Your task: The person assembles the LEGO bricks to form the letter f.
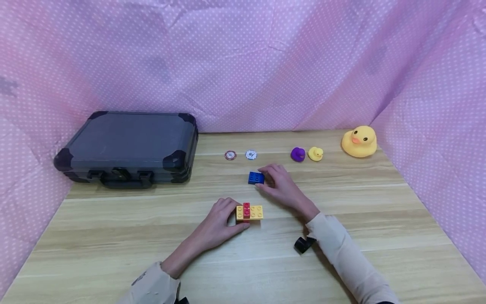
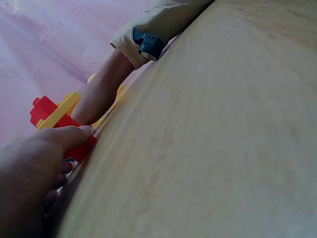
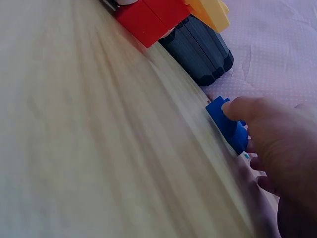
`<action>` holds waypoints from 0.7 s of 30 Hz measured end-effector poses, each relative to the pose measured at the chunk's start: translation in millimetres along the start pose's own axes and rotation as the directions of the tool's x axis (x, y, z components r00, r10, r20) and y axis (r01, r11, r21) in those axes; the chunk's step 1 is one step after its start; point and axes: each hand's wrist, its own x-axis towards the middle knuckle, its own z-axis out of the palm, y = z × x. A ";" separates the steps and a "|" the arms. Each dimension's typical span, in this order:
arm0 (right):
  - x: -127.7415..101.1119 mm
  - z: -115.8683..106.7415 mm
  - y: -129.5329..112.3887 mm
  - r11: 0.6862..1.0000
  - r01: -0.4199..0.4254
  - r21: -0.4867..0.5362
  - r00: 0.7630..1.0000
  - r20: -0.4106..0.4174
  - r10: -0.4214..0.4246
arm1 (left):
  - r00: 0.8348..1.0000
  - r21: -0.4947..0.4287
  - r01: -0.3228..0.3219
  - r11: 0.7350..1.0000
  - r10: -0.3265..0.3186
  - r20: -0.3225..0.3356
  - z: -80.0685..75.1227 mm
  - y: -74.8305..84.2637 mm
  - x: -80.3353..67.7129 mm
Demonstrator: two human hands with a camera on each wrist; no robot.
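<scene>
A small build of red and yellow toy bricks (image 1: 256,212) stands on the table, a yellow plate-like brick crossing a red stack. My left hand (image 1: 217,223) holds it by the left side, the thumb along the front of the red bricks (image 2: 81,151); the other fingertips are partly hidden behind. Farther back, a blue toy brick (image 1: 255,177) with studs on top lies on the table. My right hand (image 1: 282,185) pinches its right end between thumb and fingers. In the right wrist view, the thumb presses against the blue brick's side (image 3: 225,119).
A dark grey hard case (image 1: 129,139) lies at the back left. Behind the blue brick are a red poker chip (image 1: 230,155) and a white poker chip (image 1: 251,154). A purple duck (image 1: 298,154), a small yellow duck (image 1: 315,153) and a large yellow duck (image 1: 359,142) stand farther right.
</scene>
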 end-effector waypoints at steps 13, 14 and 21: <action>1.1 7.3 2.1 0.999 0.044 -0.024 0.999 -0.028 -0.045 | 1.000 -0.007 0.024 1.000 -0.024 0.004 -1.1 1.3 -0.4; 0.9 7.5 1.8 0.999 0.044 -0.025 0.999 -0.028 -0.045 | 1.000 -0.006 0.028 1.000 -0.028 0.007 -0.9 1.2 -0.3; -0.3 5.8 -0.7 1.000 0.018 -0.010 1.000 -0.020 -0.018 | 1.000 -0.007 0.023 1.000 -0.023 0.009 -0.7 1.9 -0.3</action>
